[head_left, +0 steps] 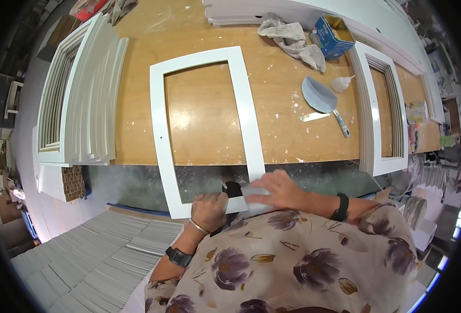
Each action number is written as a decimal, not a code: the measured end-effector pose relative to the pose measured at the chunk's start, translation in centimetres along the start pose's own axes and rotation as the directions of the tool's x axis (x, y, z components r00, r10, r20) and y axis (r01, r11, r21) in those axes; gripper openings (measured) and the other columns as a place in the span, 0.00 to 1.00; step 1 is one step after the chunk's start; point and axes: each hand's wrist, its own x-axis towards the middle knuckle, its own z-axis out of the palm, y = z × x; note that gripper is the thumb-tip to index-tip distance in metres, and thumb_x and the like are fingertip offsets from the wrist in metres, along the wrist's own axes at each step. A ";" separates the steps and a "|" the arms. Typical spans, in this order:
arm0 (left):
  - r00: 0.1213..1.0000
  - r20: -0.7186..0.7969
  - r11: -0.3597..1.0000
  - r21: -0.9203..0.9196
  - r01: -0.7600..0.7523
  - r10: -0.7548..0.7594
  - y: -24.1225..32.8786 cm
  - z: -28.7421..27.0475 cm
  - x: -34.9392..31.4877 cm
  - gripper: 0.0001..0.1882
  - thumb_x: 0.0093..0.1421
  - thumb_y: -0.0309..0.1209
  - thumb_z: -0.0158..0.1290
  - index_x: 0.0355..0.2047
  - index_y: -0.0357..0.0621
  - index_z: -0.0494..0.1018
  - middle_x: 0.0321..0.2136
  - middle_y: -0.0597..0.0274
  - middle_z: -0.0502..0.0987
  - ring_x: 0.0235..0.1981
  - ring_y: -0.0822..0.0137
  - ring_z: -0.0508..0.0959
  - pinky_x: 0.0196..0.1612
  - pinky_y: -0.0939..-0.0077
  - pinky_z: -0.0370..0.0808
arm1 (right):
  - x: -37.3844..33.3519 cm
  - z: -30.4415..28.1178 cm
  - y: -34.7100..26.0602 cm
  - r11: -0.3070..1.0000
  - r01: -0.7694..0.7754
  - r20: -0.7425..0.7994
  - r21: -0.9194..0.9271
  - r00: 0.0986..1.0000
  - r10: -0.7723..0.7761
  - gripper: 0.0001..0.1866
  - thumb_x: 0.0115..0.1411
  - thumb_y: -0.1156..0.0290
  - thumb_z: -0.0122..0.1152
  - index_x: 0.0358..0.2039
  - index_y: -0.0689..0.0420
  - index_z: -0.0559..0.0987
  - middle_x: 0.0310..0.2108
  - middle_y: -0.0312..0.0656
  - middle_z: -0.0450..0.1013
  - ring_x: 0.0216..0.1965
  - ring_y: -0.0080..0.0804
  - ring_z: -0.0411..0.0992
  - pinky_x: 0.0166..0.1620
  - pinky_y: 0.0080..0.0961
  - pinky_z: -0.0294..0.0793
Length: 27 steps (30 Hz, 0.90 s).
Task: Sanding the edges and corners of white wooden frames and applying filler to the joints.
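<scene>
A white rectangular frame lies with its far part on the wooden table and its near end over the front edge, close to my body. My left hand has its fingers curled over the near rail of this frame. Over the near right corner, my right hand presses a pale, thin sheet-like piece against the frame. Its exact kind is unclear, and part of it is hidden under my fingers.
White frames stand stacked at the left and right of the table. A blue-grey scoop, scraper blade, white squeeze bottle, rag and blue box lie between. Grey-white strips are piled lower left.
</scene>
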 end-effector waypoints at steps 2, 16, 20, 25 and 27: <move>1.000 0.017 1.000 0.012 -0.023 0.023 0.4 -0.2 0.4 0.12 0.40 0.26 0.56 0.27 0.45 0.68 0.23 0.56 0.74 0.26 0.53 0.77 0.31 0.60 0.74 | 2.4 -1.2 3.4 0.995 -0.090 0.011 -0.044 0.996 0.091 0.28 0.54 0.56 0.64 0.57 0.40 0.73 0.55 0.45 0.67 0.55 0.46 0.65 0.58 0.47 0.61; 0.997 -0.017 0.993 0.094 0.073 -0.072 1.0 0.9 1.2 0.13 0.39 0.27 0.57 0.29 0.45 0.71 0.25 0.52 0.76 0.26 0.49 0.78 0.32 0.59 0.75 | -3.3 -0.5 -0.1 0.979 -0.197 -0.016 0.060 0.980 0.198 0.33 0.50 0.55 0.68 0.58 0.40 0.71 0.58 0.46 0.64 0.57 0.48 0.63 0.57 0.49 0.60; 0.991 -0.018 0.987 0.088 0.134 -0.133 1.6 0.4 1.7 0.14 0.40 0.28 0.60 0.29 0.43 0.70 0.26 0.51 0.76 0.26 0.48 0.78 0.31 0.58 0.75 | -1.2 -5.1 4.8 0.896 -0.444 -0.127 0.024 0.887 0.444 0.34 0.47 0.55 0.70 0.56 0.41 0.72 0.56 0.43 0.65 0.56 0.46 0.62 0.57 0.47 0.61; 0.989 0.100 0.994 -0.023 0.109 -0.107 2.9 -3.6 2.9 0.29 0.50 0.37 0.63 0.50 0.40 0.68 0.47 0.48 0.72 0.49 0.48 0.72 0.52 0.55 0.68 | -1.3 -7.4 9.4 0.856 -0.508 -0.282 -0.091 0.838 0.467 0.28 0.51 0.63 0.68 0.54 0.47 0.72 0.56 0.44 0.65 0.56 0.47 0.62 0.58 0.46 0.60; 0.999 0.002 0.999 0.004 0.032 -0.032 2.9 -4.1 3.9 0.34 0.52 0.39 0.63 0.56 0.39 0.65 0.52 0.48 0.69 0.53 0.47 0.68 0.56 0.53 0.63 | -3.6 -9.0 9.8 0.815 -0.577 -0.450 -0.055 0.743 0.496 0.26 0.53 0.68 0.66 0.54 0.52 0.72 0.54 0.46 0.66 0.55 0.48 0.64 0.57 0.44 0.63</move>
